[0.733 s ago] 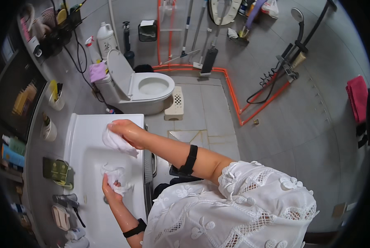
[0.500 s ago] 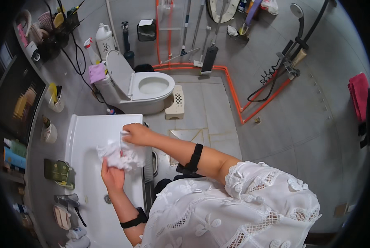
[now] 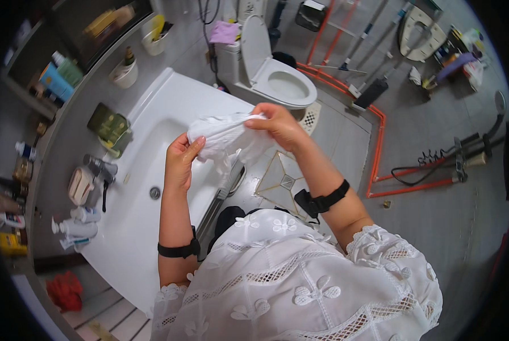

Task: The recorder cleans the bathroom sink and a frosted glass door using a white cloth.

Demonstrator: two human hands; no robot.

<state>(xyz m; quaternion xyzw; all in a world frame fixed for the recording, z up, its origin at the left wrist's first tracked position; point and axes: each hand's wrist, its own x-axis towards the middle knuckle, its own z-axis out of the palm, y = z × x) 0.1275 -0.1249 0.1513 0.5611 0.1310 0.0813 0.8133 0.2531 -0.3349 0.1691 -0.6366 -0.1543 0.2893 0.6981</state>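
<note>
Between my two hands a thin white cloth (image 3: pixel 223 132) is stretched out in the air, its lower part hanging in loose folds. My left hand (image 3: pixel 179 162) pinches one side of it between thumb and fingers. The opposite side is gripped by my right hand (image 3: pixel 278 129), thumb on top. What kind of cloth or garment it is, I cannot tell. Both hands are above the front edge of a long white washbasin (image 3: pixel 132 238), which has a round drain (image 3: pixel 154 193).
Beyond the basin stands a white toilet (image 3: pixel 288 85) with its lid up and a purple cloth (image 3: pixel 225 32) on the tank. Left of the basin are a tap (image 3: pixel 101 166), a soap dish (image 3: pixel 82 185) and pump bottles (image 3: pixel 75 227). Orange pipes (image 3: pixel 375 153) run along the wall.
The cloth was bunched up over the basin; now it is spread between my hands and raised toward the basin's front edge. My view has turned to the left.
</note>
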